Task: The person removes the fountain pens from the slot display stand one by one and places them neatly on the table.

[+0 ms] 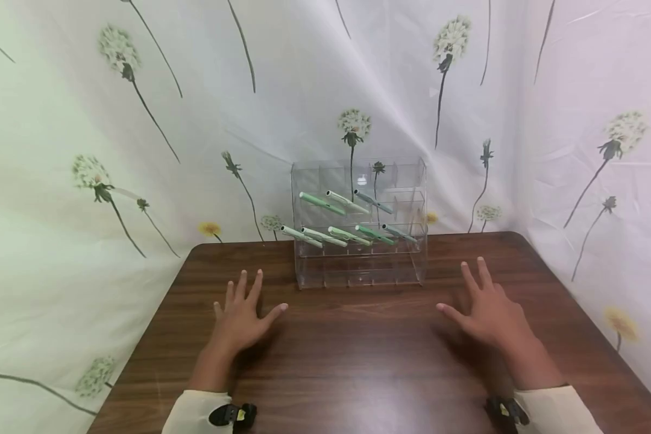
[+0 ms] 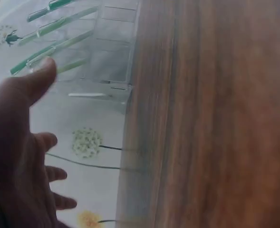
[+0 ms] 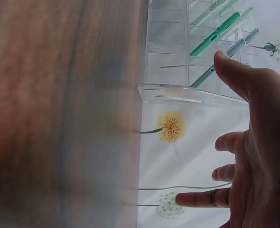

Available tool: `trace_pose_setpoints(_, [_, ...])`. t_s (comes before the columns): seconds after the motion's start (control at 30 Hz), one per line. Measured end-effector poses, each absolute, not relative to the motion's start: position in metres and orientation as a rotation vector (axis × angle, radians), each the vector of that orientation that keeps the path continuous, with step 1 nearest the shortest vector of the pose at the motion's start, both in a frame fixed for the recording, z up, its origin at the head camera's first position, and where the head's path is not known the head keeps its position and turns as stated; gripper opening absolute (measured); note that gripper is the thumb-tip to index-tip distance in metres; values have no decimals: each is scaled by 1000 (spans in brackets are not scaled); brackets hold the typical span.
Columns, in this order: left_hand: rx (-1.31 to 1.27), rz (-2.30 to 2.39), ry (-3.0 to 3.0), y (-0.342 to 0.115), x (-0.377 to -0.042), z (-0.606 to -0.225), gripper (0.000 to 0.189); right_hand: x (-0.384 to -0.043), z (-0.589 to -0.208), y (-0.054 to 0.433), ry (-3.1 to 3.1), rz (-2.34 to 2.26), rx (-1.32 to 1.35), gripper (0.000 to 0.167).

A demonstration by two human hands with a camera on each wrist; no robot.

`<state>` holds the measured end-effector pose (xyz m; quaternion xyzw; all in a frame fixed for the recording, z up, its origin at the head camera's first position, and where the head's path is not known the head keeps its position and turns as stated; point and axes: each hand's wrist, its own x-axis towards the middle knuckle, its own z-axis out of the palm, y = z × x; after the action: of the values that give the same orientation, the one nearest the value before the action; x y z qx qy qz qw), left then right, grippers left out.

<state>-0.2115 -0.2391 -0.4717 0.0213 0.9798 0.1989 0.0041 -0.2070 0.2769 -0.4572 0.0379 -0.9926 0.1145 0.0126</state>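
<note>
A clear plastic pen rack stands at the back of the brown table, with several green, pale green and grey-blue pens slanting across two of its tiers. Three pens lie on the upper of these tiers, among them a green pen and a grey-blue pen. The left hand, fingers spread, is over the table to the front left of the rack. Mirroring it at the front right, the right hand has its fingers spread too. Both hands hold nothing and are apart from the rack.
The wood-grain table has rounded back corners. A white cloth printed with dandelions hangs behind it and along both sides. Each wrist carries a black strap-on camera, such as the left one.
</note>
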Motion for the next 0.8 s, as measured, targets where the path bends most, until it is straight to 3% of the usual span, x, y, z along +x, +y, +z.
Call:
trace_pose_setpoints(0.43, [224,1230,2909,-225,-247,-484,98,-226,-438,257,-2989,325,136,114])
trace_pose_setpoints(0.8, [128,1625,2748,-205,-267,-494,91,-237,-425,236,-2866,388,147,97])
